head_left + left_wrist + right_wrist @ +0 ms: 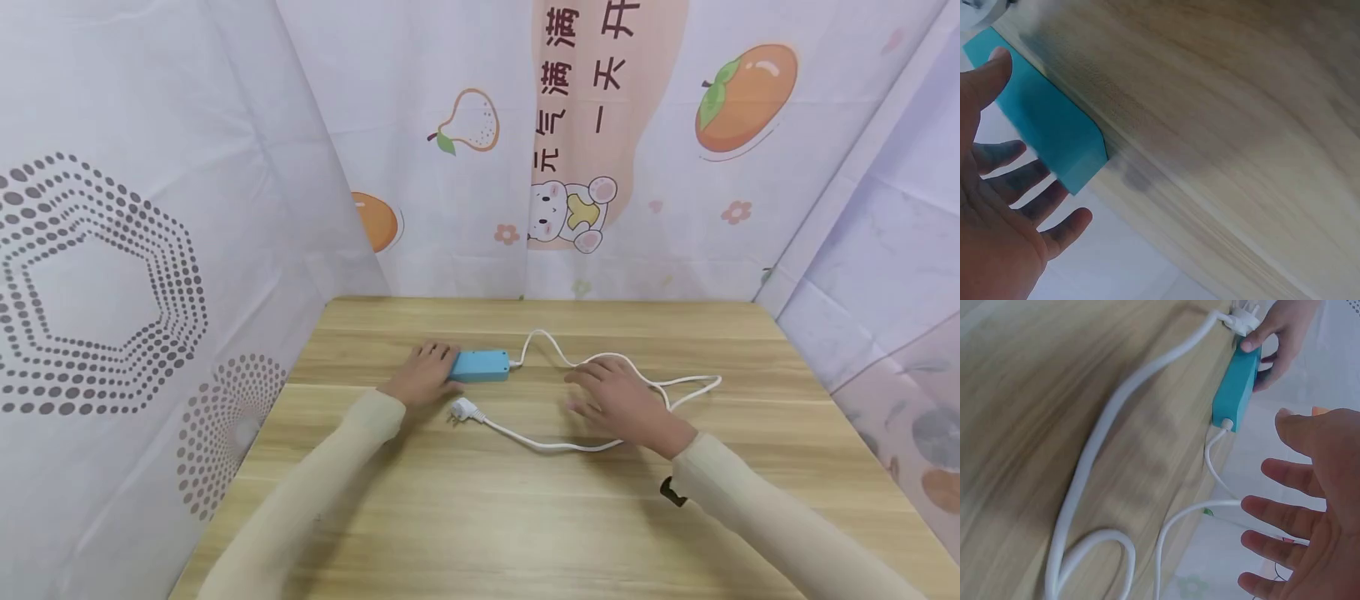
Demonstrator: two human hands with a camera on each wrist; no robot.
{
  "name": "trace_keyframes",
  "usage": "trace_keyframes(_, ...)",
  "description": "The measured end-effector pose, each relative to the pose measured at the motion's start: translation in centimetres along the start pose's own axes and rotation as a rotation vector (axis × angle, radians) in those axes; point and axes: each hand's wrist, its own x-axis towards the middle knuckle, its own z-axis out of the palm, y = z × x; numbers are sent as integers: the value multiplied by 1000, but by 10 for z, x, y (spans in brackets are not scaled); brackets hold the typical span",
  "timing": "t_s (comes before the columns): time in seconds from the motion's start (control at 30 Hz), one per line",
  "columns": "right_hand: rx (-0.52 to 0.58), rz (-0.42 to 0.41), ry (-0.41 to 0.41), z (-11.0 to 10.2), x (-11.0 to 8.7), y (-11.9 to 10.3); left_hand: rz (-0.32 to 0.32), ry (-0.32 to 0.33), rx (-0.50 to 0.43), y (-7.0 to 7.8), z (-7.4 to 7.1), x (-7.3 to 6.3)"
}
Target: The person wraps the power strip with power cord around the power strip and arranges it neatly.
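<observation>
A blue power strip (480, 366) lies on the wooden table, its white cord leaving the right end. My left hand (426, 372) is at its left end, thumb on the near side and fingers along the far side; in the left wrist view the thumb (999, 69) overlaps the blue casing. The white plug (465, 409) rests just in front of the strip, prongs facing left. Over the looped white cord (573, 447) is my right hand (621, 400), its fingers spread and nothing between them. Part of the cord is hidden beneath that hand.
The wooden table (525, 517) meets a printed curtain (450, 217) at its back edge. More patterned cloth hangs on the left and right sides. A dark band (672, 492) shows at my right wrist.
</observation>
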Motion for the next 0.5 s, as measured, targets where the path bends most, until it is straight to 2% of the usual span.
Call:
trace_keyframes(0.13, 22, -19, -4, 7, 0, -3, -4, -11, 27, -1, 5, 5)
trace_keyframes(0.33, 17, -2, -41, 12, -1, -6, 3, 11, 45, -1, 5, 11)
trace_keyframes(0.5, 41, -9, -56, 16, -1, -9, 24, -14, 72, -3, 3, 14)
